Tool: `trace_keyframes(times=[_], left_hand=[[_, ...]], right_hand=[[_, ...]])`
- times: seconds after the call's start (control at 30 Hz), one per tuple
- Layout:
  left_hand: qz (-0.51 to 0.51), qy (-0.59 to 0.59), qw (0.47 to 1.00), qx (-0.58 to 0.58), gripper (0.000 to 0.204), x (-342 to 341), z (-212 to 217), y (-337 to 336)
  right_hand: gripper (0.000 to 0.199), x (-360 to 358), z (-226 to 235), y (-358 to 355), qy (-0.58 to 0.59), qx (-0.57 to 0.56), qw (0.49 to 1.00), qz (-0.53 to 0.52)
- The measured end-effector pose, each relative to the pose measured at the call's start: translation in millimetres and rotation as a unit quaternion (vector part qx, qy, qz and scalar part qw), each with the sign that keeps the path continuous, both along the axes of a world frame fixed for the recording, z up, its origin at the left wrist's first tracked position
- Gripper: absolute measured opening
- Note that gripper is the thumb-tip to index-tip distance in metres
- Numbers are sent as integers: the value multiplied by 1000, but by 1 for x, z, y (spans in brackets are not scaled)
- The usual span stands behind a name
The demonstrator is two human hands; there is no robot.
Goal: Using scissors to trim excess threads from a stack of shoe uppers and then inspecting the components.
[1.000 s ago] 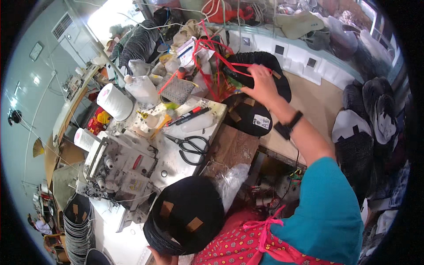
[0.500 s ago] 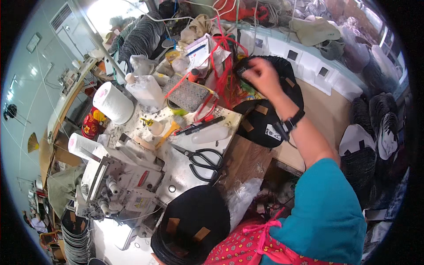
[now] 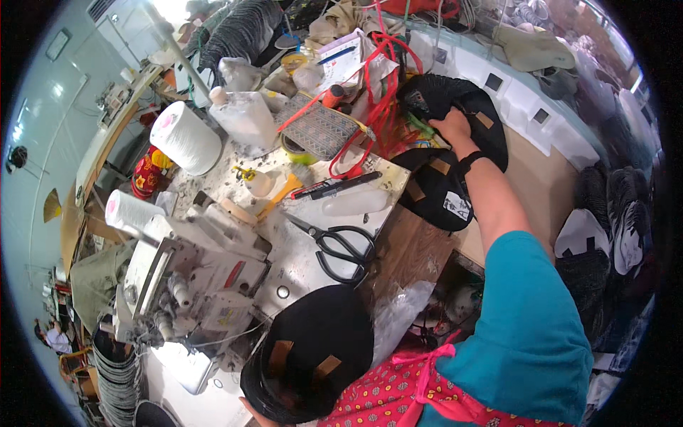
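Note:
My right hand (image 3: pixel 454 129) reaches out over a pile of black fabric pieces (image 3: pixel 466 96) with small brown tags. Its fingers are drawn together beside something green (image 3: pixel 420 128), too small to make out. Below the wrist lies another black piece (image 3: pixel 431 206) with brown tags and a white label. At the lower edge, a stack of black rounded fabric pieces (image 3: pixel 320 320) with two brown tags leans by the table. Only a sliver of my left hand (image 3: pixel 257 414) shows under this stack; its fingers are hidden.
A sewing machine (image 3: pixel 192 285) stands at the left, with white thread cones (image 3: pixel 185 139) behind it. Black scissors (image 3: pixel 338 245), markers (image 3: pixel 334 186) and a clear bottle (image 3: pixel 244 119) lie or stand on the white table. Red ribbons (image 3: pixel 384 92) hang near my right hand.
My right hand has come down from above the black pile and its fingers now meet things there. The view has shifted slightly. The near stack stays by the table.

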State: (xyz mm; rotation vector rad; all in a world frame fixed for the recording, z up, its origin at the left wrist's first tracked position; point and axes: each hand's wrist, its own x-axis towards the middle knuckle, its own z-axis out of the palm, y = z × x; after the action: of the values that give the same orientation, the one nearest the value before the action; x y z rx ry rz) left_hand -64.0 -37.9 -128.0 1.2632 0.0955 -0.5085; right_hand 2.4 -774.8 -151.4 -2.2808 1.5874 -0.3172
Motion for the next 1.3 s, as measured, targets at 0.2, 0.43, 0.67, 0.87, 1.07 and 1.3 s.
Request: trace_keyframes(times=[0.2,0.43,0.67,0.87,1.07,1.3], left_hand=[[104,84,987,-93,74,-22,10,21],[97,123,962,-225,68,-24,24,15],[87,108,935,-327,72,-47,64,5],[181,86,933,-299,76,-90,89,32],[290,74,954,-25,65,-132,20,151],[149,-374,809,428,43,-96,90,161]], right_hand=[[62,-69,-2,-11,-107,-79,991,22],[85,-164,86,58,-348,90,931,-63],[52,-232,147,271,-394,-26,907,150],[52,-197,65,468,-346,-259,646,629],[60,-147,88,529,-226,19,478,848],[67,-129,106,576,-163,446,561,678]])
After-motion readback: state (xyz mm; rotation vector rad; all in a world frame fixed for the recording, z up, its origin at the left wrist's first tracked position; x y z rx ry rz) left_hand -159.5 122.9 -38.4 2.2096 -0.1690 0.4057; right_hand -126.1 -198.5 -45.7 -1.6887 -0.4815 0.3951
